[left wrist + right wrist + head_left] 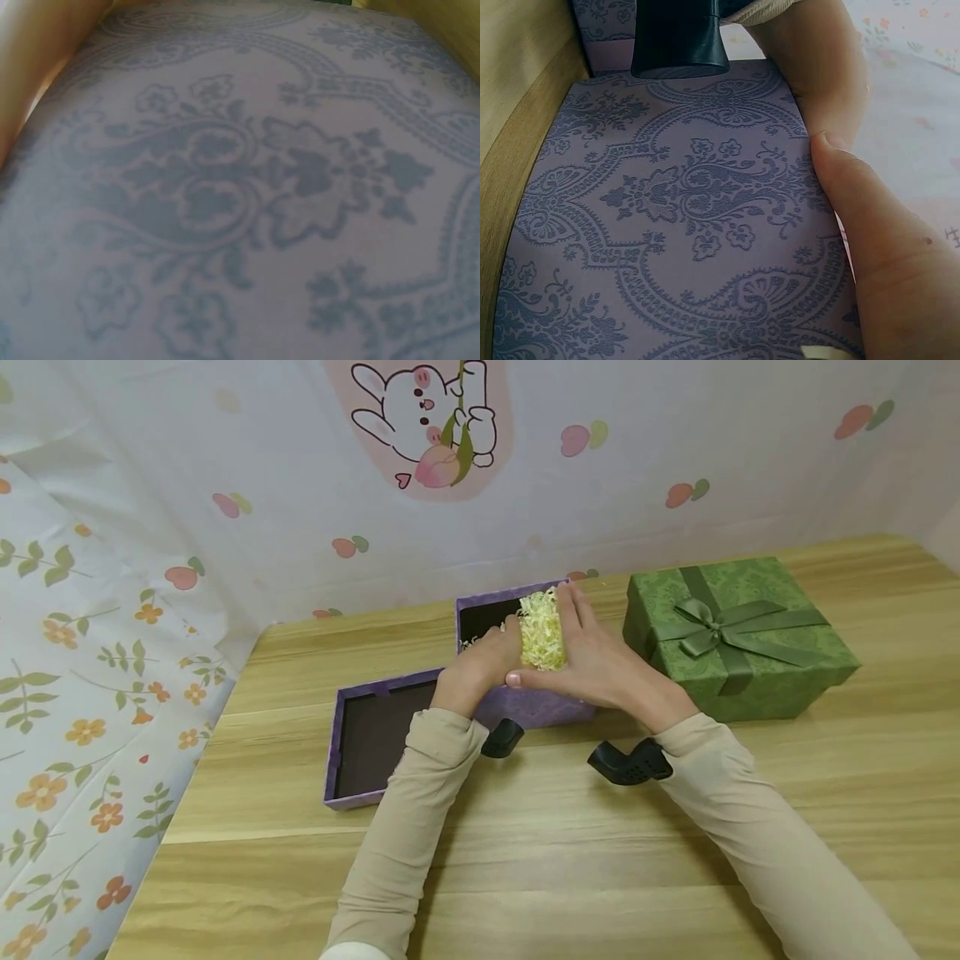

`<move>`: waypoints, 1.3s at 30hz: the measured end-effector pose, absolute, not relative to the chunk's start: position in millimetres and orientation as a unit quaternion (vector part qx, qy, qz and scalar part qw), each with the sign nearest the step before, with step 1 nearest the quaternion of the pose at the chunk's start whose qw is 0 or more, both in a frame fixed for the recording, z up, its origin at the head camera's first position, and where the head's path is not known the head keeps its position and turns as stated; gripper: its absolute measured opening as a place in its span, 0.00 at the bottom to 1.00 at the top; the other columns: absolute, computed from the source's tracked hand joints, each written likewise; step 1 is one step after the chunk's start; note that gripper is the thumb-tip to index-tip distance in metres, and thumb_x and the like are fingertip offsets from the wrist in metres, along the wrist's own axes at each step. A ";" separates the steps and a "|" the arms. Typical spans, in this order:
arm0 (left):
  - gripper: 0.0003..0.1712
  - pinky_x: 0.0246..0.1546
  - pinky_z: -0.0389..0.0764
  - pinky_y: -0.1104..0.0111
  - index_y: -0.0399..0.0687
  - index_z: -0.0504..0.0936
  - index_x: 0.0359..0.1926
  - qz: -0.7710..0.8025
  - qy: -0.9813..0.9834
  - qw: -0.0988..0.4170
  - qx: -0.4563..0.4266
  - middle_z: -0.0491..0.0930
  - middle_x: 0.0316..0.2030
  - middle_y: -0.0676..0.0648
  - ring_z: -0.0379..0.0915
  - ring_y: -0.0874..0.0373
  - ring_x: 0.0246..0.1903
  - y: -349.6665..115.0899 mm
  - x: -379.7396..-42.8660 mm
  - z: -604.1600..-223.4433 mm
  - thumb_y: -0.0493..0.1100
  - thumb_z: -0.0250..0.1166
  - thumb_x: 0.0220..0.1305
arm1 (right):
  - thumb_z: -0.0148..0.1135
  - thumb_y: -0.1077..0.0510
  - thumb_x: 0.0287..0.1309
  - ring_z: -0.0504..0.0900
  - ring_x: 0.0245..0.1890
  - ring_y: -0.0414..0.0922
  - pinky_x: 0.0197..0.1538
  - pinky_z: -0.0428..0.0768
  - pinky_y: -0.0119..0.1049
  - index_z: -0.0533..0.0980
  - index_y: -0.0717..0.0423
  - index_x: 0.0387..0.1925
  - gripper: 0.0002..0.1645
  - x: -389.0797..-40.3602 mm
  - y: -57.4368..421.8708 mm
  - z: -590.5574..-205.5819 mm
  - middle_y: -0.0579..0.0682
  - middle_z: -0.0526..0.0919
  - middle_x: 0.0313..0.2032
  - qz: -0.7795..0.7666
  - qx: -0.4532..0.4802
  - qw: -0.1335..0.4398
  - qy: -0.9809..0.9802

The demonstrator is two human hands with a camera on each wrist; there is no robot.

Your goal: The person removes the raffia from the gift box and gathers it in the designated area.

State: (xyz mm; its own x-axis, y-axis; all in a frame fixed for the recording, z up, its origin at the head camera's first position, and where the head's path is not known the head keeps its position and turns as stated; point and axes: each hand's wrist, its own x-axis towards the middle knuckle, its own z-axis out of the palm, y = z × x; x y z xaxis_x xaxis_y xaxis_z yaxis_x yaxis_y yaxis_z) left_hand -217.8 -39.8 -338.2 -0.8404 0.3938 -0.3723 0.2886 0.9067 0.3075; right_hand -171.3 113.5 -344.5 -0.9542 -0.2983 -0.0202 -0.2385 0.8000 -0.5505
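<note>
Pale yellow shredded paper fills the right part of an open purple box with a dark inside. My left hand reaches over the front rim, its fingers hidden in the box against the paper's left side. On the paper's right side lies my right hand, fingers straight and thumb stretched toward the left hand along the front rim. The right wrist view shows the patterned box front with the right thumb along its rim. In the left wrist view the same patterned wall fills the frame.
A purple lid lies with its dark inside up, left of the box and partly behind the left forearm. To the right stands a green gift box with a ribbon bow. Everything rests on a wooden table, with a printed cloth behind.
</note>
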 end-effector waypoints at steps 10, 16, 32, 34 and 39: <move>0.48 0.57 0.67 0.59 0.34 0.40 0.71 0.116 0.956 0.178 0.201 0.58 0.64 0.32 0.58 0.44 0.62 -40.2 -217.7 -338.2 0.51 0.59 0.65 | 0.51 0.18 0.40 0.53 0.65 0.64 0.59 0.64 0.57 0.23 0.53 0.69 0.75 -171.4 112.9 -344.4 0.51 0.20 0.69 -0.286 -0.139 0.047 0.947; 0.50 0.59 0.65 0.59 0.34 0.38 0.71 0.119 0.954 0.177 0.209 0.57 0.65 0.33 0.55 0.45 0.64 -41.5 -217.8 -337.5 0.52 0.59 0.65 | 0.52 0.19 0.42 0.55 0.64 0.65 0.57 0.65 0.58 0.27 0.51 0.71 0.72 -170.8 112.4 -344.4 0.49 0.21 0.69 -0.292 -0.140 0.038 0.945; 0.46 0.41 0.73 0.59 0.32 0.44 0.67 0.242 0.953 0.070 0.169 0.60 0.58 0.29 0.69 0.44 0.45 -39.9 -217.7 -335.1 0.42 0.62 0.58 | 0.61 0.23 0.39 0.41 0.68 0.61 0.63 0.54 0.58 0.08 0.43 0.60 0.79 -169.2 112.3 -349.2 0.51 0.16 0.67 -0.349 -0.131 0.028 0.927; 0.46 0.43 0.73 0.59 0.32 0.44 0.67 0.259 0.951 0.065 0.158 0.60 0.58 0.29 0.68 0.44 0.47 -40.4 -218.1 -334.7 0.42 0.62 0.57 | 0.61 0.23 0.40 0.42 0.68 0.62 0.62 0.56 0.58 0.07 0.44 0.59 0.80 -169.5 112.4 -349.0 0.51 0.16 0.67 -0.346 -0.135 0.027 0.928; 0.47 0.48 0.71 0.57 0.32 0.43 0.68 0.283 0.945 0.063 0.150 0.58 0.60 0.30 0.65 0.43 0.52 -41.9 -219.0 -333.4 0.41 0.61 0.56 | 0.61 0.24 0.40 0.42 0.67 0.62 0.62 0.56 0.59 0.05 0.43 0.58 0.80 -171.0 112.9 -348.9 0.60 0.23 0.69 -0.345 -0.142 0.028 0.927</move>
State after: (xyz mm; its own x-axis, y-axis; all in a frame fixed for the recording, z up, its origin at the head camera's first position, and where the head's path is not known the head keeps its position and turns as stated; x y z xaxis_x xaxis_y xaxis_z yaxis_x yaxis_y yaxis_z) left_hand -219.0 -41.9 -333.4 -0.9474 0.3183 -0.0341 0.2473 0.7954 0.5533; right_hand -171.0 112.9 -348.9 -0.9580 -0.2830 0.0458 -0.2441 0.7214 -0.6481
